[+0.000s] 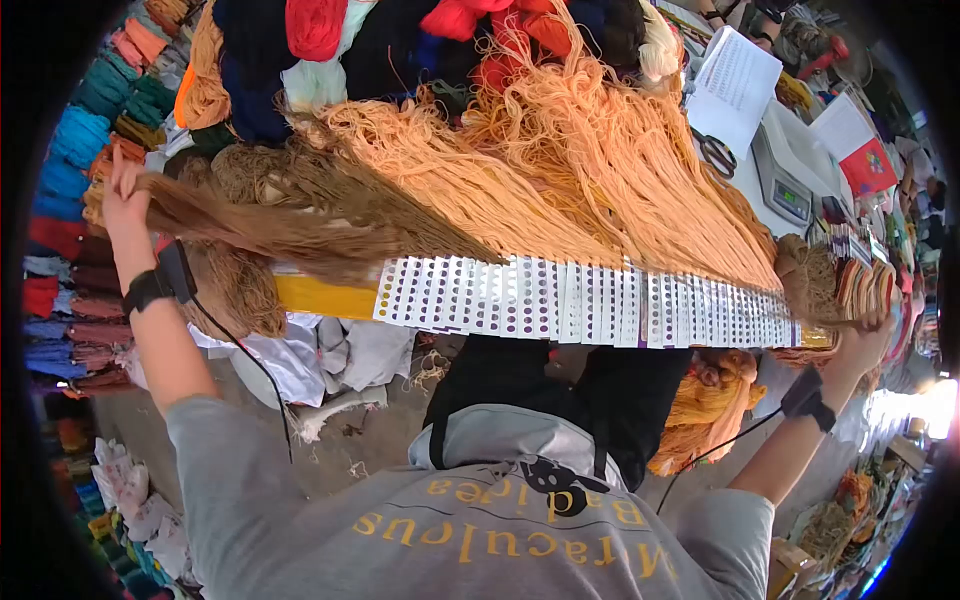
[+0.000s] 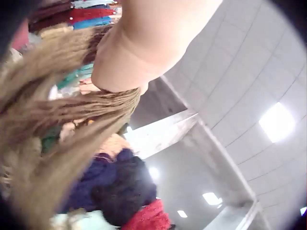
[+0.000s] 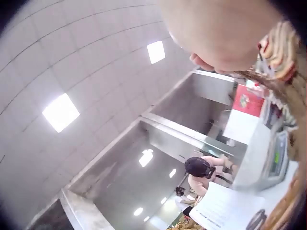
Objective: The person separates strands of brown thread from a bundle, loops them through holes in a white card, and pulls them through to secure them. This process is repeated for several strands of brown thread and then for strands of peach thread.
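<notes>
Far out to the left, my left hand [image 1: 126, 200] grips a hank of brown yarn [image 1: 270, 225], which blurs as it stretches toward the middle. The left wrist view shows the same yarn [image 2: 62, 105] gathered in the fist and fanning out in loose strands. At the right end of the table my right hand [image 1: 865, 345] pinches brown strands [image 1: 825, 318]; its fingertips are partly hidden. Between the hands lie a darker brown hank [image 1: 390, 195] and peach yarn [image 1: 640, 150], their ends along a row of white punched cards [image 1: 500, 295].
Black-handled scissors [image 1: 715, 153], printed sheets [image 1: 735, 80] and a digital scale [image 1: 785, 190] are at the back right. Red yarn [image 1: 315, 25] is heaped at the back. Coloured hanks [image 1: 75, 140] fill shelves at left. The right wrist view shows another person [image 3: 201, 175] beyond the table.
</notes>
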